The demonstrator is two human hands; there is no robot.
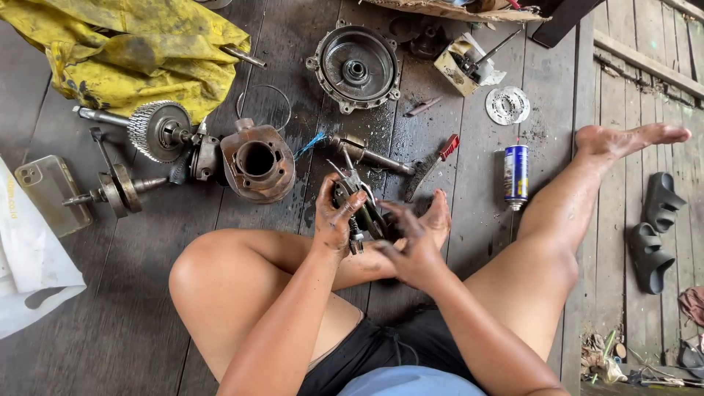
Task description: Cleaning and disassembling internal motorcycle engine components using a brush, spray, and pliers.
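I sit on a dark wooden floor with a small greasy engine part [364, 213] held over my folded leg. My left hand [334, 218] grips its left side, fingers curled over the top. My right hand [411, 246] holds its right side from below, fingers spread along it. Both hands are black with grease. A thin metal piece sticks up from the part. My foot [438, 216] lies just behind my right hand.
On the floor lie a cylinder block [258, 163], a round engine cover [355, 68], a crankshaft [114, 191], a geared shaft [158, 130], a red-handled brush [429, 167], a spray can [515, 174], a phone [51, 194], a yellow cloth [125, 51] and dark sandals [653, 231].
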